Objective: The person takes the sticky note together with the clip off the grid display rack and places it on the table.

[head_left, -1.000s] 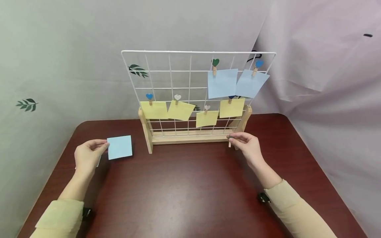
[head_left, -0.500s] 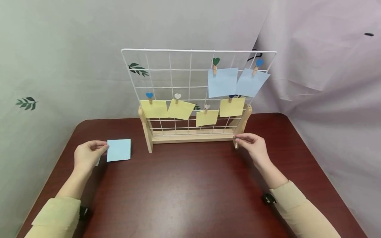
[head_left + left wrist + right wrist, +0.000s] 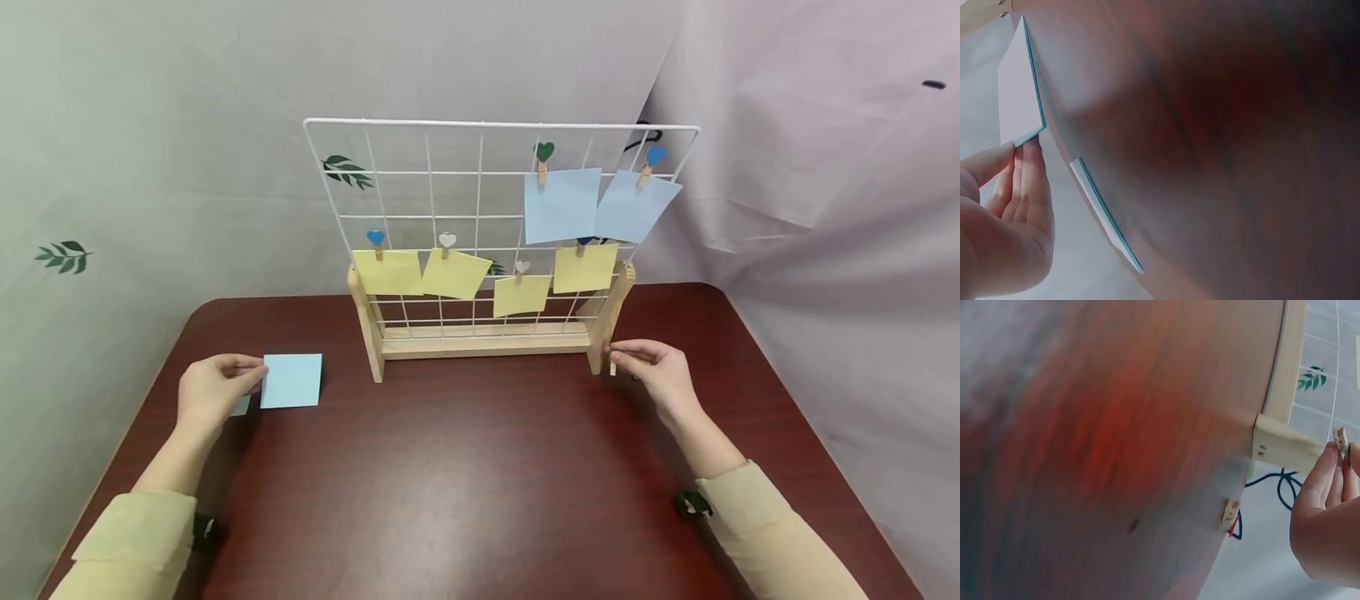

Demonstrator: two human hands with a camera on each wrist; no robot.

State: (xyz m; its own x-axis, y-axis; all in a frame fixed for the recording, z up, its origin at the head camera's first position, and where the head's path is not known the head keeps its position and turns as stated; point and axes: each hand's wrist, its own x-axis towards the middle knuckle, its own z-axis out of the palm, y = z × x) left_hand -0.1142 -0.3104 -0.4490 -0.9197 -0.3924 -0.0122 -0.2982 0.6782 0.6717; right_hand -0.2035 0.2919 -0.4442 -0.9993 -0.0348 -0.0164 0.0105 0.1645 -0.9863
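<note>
My left hand [image 3: 212,392] pinches the edge of a light blue sticky note [image 3: 292,381] between thumb and fingers. In the left wrist view that note [image 3: 1019,87] tilts over the table, and a second blue note [image 3: 1107,215] lies beneath, partly hidden by the hand in the head view. My right hand [image 3: 654,375] is by the right foot of a white wire grid rack [image 3: 480,217]. Its fingertips pinch a small wooden clothespin [image 3: 1340,441], mostly covered by the fingers in the head view.
On the grid hang two blue notes [image 3: 562,206] and several yellow notes [image 3: 387,273], held by heart-topped clothespins [image 3: 544,152]. Wooden feet [image 3: 367,327] support the rack on the dark red table [image 3: 450,467]. More clothespins [image 3: 1230,512] lie right of the rack.
My right hand has moved right with the clothespin, from in front of the rack to beside its right foot. The left hand and its note have shifted slightly left.
</note>
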